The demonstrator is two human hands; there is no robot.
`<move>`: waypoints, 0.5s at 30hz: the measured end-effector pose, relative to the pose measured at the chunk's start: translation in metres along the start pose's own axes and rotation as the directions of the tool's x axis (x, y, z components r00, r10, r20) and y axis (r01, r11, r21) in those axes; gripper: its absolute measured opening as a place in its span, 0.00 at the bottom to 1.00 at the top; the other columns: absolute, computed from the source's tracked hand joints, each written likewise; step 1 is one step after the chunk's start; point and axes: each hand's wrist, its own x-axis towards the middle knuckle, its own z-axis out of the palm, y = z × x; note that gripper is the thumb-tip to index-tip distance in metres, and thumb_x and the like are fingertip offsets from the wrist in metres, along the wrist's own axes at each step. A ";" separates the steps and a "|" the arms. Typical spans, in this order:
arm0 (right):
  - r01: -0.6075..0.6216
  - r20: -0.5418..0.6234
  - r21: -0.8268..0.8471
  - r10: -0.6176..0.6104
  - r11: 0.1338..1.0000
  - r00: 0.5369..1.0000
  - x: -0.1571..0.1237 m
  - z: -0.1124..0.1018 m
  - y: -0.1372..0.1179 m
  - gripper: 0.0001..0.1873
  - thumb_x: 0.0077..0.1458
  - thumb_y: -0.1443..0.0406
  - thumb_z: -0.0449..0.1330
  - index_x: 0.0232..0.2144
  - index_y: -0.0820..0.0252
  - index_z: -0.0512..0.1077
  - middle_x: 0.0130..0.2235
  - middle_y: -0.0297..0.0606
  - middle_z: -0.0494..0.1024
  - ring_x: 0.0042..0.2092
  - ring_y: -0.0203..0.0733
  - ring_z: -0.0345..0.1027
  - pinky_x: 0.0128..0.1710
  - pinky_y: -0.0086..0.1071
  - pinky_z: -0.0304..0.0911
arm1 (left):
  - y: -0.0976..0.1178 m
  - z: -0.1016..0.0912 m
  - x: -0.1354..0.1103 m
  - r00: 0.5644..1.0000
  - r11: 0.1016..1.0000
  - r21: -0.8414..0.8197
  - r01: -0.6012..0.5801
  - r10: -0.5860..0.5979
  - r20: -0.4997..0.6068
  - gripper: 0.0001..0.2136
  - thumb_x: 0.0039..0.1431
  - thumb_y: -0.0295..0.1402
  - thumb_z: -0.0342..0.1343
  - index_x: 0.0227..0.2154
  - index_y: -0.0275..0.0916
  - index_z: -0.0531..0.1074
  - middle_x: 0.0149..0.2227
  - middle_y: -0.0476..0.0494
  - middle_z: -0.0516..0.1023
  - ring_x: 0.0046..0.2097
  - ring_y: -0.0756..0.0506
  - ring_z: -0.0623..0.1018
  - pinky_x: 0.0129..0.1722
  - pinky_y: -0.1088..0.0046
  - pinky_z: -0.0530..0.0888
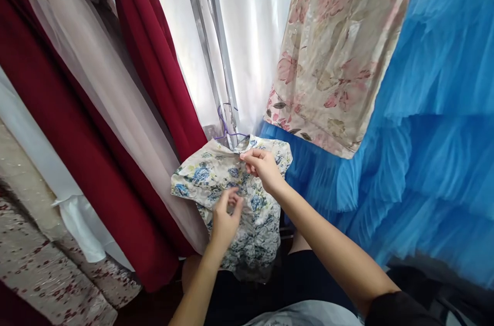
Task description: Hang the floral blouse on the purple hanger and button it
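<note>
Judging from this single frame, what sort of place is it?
Probably a clothing shop or wardrobe room: a floral blouse is on a purple hanger, amid long red fabric and blue ruffles.

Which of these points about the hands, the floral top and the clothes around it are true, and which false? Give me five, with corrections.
1. The floral top is on a purple hanger. True.
2. The left hand is lower in the picture than the right hand. True.
3. The right hand's fingertips are at the top's hem. False: they are at the neckline.
4. Dark red fabric hangs left of the top in the picture. True.
5. Green ruffles fill the picture's right side. False: blue ruffled fabric hangs there.
</note>
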 end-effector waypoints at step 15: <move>0.156 0.013 -0.195 -0.157 0.968 0.988 0.010 -0.005 0.038 0.15 0.50 0.55 0.62 0.22 0.56 0.65 0.15 0.25 0.63 0.18 0.31 0.53 0.21 0.28 0.47 | 0.078 -0.028 0.113 0.911 0.891 0.283 -0.356 0.398 -0.107 0.08 0.70 0.36 0.51 0.37 0.39 0.71 0.34 0.47 0.76 0.37 0.47 0.76 0.39 0.73 0.71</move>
